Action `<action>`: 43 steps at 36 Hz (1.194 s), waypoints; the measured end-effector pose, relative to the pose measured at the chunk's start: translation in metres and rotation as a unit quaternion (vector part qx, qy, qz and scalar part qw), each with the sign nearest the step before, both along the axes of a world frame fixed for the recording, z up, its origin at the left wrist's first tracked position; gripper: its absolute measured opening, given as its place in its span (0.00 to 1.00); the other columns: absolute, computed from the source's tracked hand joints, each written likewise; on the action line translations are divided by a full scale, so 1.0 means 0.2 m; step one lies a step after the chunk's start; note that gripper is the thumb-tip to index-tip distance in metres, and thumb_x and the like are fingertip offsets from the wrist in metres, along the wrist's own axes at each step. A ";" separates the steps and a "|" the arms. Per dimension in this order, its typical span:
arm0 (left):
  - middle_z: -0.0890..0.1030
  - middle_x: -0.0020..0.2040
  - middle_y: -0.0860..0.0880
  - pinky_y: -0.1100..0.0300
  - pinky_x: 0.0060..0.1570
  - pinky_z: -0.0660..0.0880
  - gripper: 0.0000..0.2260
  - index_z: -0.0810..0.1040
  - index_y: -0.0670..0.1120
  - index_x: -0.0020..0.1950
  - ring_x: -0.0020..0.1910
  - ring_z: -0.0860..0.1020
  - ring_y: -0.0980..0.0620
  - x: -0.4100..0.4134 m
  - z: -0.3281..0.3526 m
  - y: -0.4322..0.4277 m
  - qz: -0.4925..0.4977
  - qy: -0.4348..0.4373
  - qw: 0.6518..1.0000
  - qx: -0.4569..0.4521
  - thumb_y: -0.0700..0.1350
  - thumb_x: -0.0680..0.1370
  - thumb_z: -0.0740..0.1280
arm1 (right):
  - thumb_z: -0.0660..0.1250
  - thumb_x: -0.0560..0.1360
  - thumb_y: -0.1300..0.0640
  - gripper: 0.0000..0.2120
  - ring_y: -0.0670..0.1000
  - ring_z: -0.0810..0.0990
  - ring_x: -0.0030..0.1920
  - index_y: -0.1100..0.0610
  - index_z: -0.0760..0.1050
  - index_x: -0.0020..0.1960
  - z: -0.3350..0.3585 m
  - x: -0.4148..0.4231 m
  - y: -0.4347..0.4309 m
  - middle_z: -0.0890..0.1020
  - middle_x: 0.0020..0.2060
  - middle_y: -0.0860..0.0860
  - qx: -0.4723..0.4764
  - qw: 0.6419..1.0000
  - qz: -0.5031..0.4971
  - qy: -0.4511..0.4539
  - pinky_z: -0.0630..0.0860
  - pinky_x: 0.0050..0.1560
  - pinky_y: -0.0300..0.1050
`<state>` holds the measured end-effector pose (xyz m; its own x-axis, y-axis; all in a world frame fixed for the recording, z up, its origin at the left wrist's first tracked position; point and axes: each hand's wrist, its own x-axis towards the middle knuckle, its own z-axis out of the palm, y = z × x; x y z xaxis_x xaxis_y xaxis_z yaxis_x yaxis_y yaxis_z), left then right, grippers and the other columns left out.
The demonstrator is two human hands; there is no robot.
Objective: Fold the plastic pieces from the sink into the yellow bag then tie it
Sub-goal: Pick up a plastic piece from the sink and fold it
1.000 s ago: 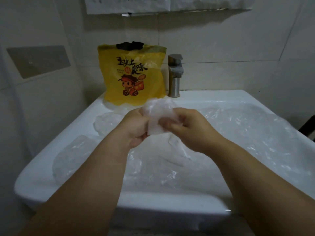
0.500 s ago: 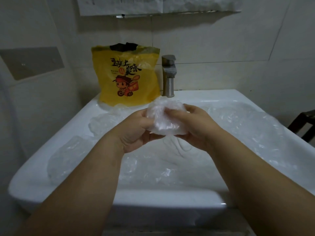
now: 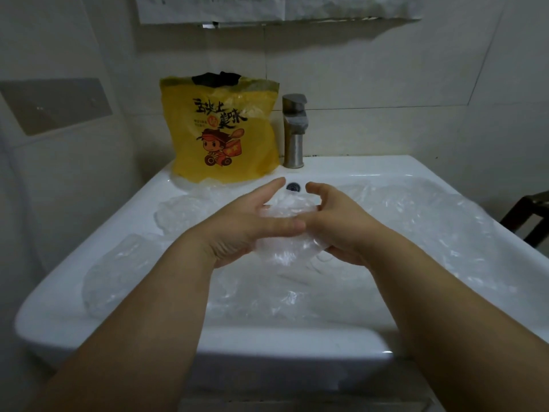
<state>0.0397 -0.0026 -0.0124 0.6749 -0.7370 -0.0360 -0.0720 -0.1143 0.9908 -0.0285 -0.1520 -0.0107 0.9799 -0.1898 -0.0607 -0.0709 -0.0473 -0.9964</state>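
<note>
Dim, flat indoor light with a grey-green cast falls from above on a white sink [image 3: 208, 346]. It leaves a dark band of shadow on the tiled wall [image 3: 371, 84] beneath the sheet [image 3: 282, 7] at the top edge. Small glints fleck the clear plastic [image 3: 445, 248] in the basin, and one bright streak marks the sink's near rim. The wide lens bows the wall lines outward, and fine detail is soft and smeared throughout.
</note>
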 end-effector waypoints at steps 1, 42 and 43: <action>0.76 0.63 0.50 0.50 0.60 0.76 0.47 0.66 0.61 0.73 0.60 0.80 0.50 0.00 0.00 0.00 0.007 -0.010 1.000 0.009 0.51 0.57 0.82 | 0.74 0.70 0.65 0.42 0.56 0.83 0.48 0.52 0.56 0.76 0.00 0.00 0.00 0.79 0.49 0.54 -0.004 1.000 0.001 0.001 0.80 0.53 0.53; 0.79 0.60 0.36 0.59 0.46 0.81 0.16 0.73 0.34 0.66 0.53 0.80 0.46 0.06 0.01 -0.03 0.115 0.150 0.962 -0.195 0.30 0.79 0.59 | 0.57 0.77 0.73 0.12 0.53 0.80 0.39 0.63 0.75 0.42 0.06 -0.03 -0.05 0.81 0.37 0.58 0.199 0.978 -0.008 -0.056 0.81 0.43 0.44; 0.79 0.61 0.36 0.58 0.48 0.81 0.16 0.72 0.34 0.66 0.55 0.80 0.45 0.06 0.01 -0.03 0.111 0.144 0.964 -0.195 0.30 0.79 0.59 | 0.56 0.78 0.73 0.12 0.52 0.80 0.39 0.63 0.75 0.41 0.06 -0.03 -0.05 0.81 0.36 0.57 0.203 0.978 -0.008 -0.053 0.81 0.42 0.43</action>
